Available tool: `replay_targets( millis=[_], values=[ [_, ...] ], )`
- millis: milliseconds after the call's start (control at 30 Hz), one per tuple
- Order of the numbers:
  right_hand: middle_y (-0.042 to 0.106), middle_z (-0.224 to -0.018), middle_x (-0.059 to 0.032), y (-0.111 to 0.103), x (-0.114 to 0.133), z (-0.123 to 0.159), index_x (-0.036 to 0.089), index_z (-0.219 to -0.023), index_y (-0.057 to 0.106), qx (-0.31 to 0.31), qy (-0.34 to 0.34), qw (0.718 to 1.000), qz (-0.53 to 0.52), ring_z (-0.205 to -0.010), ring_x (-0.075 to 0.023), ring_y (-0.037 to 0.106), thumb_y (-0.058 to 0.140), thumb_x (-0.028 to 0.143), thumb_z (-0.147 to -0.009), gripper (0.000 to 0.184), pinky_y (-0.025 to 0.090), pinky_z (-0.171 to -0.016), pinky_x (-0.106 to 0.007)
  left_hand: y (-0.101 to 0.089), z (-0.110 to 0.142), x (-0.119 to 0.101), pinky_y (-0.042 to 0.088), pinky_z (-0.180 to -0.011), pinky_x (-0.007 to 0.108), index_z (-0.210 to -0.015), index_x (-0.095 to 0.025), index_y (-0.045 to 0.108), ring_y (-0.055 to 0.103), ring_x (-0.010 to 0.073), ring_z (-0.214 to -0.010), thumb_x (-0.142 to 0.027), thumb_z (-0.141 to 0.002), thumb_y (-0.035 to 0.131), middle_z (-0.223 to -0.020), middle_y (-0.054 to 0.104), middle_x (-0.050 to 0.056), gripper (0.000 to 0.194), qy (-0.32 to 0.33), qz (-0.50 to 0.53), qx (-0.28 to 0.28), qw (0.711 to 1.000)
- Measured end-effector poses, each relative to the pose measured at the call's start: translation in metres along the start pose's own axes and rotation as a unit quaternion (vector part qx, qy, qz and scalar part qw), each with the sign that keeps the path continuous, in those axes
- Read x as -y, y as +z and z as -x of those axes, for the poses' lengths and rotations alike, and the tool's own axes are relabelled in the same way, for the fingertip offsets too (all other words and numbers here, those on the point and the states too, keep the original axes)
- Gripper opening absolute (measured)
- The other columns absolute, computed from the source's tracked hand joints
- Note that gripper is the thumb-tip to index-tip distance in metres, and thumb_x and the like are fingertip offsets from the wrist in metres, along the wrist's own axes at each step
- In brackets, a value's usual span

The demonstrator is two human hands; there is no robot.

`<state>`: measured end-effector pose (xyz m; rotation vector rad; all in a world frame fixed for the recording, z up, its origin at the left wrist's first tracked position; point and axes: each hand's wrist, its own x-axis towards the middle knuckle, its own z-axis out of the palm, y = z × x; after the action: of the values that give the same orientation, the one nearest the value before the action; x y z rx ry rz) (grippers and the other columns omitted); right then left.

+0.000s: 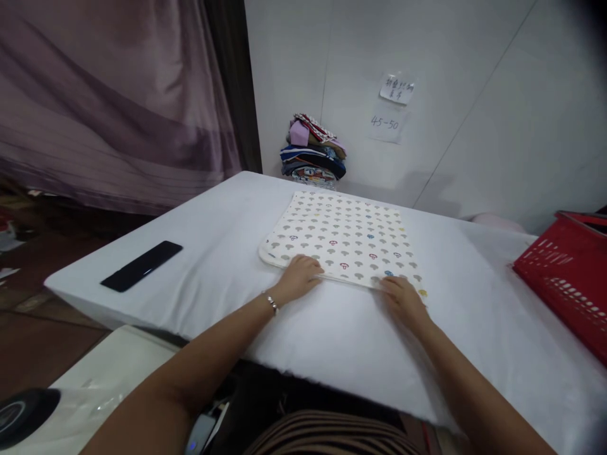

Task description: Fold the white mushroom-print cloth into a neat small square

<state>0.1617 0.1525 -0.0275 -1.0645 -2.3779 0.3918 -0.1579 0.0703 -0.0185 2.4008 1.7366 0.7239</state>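
Observation:
A white cloth, printed with grey mushroom shapes and a few red, blue and yellow ones, lies flat and folded before me. Its left near corner is rounded. At the near edge, left of the middle, my left hand has its fingers closed over the cloth's border; a silver bracelet circles that wrist. My right hand grips the same edge close to the right near corner, partly covering it. The underside of the cloth and the fingertips beneath it are hidden.
The table has a white cover. A black phone-like slab lies at its left. A red plastic basket stands at the right edge. Behind the far edge is a stack of folded fabrics against the wall. A purple curtain hangs left.

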Motion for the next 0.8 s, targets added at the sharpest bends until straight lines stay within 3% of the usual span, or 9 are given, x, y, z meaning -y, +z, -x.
replay_targets(
  millis=[67,233,467,800],
  values=[
    [0.063,-0.107,-0.0075,0.012,0.009,-0.019,0.026,-0.103,0.066,0.045,-0.058,0.997,0.006,-0.101,-0.0254,0.055,0.054,0.028,-0.08,0.026,0.042,-0.091,-0.04,0.012,-0.014,-0.007,0.033,-0.09,0.037,-0.095,-0.022,0.066,0.051,0.0197,-0.1,-0.025,-0.081,0.057,-0.102,0.061,0.004,0.017,-0.001,0.021,0.013,1.0],
    [0.064,-0.097,-0.0088,0.033,0.01,-0.044,0.022,-0.1,0.068,0.059,-0.134,0.989,0.029,-0.093,-0.0233,0.056,0.048,0.029,-0.086,0.025,0.046,-0.083,-0.038,0.029,-0.028,0.0,0.037,-0.083,0.034,-0.086,-0.023,0.068,0.053,0.0175,-0.092,-0.029,-0.085,0.054,-0.091,0.063,0.002,0.015,-0.03,0.054,-0.005,0.998],
    [0.062,-0.1,-0.0078,0.044,0.005,-0.035,0.022,-0.1,0.066,-0.008,-0.097,0.995,-0.009,-0.096,-0.021,0.055,0.042,0.028,-0.09,0.027,0.047,-0.083,-0.036,0.035,-0.026,0.003,0.039,-0.081,0.031,-0.088,-0.023,0.067,0.053,0.0154,-0.09,-0.026,-0.09,0.045,-0.089,0.065,0.001,0.023,-0.013,0.076,-0.052,0.996],
    [0.061,-0.096,-0.0077,0.043,0.013,-0.033,0.023,-0.106,0.064,-0.017,-0.104,0.994,0.002,-0.09,-0.0198,0.054,0.042,0.026,-0.092,0.027,0.047,-0.077,-0.034,0.036,-0.027,0.0,0.038,-0.077,0.032,-0.086,-0.021,0.064,0.05,0.016,-0.088,-0.024,-0.09,0.044,-0.086,0.062,0.002,0.021,0.013,-0.012,-0.053,0.998]
  ],
)
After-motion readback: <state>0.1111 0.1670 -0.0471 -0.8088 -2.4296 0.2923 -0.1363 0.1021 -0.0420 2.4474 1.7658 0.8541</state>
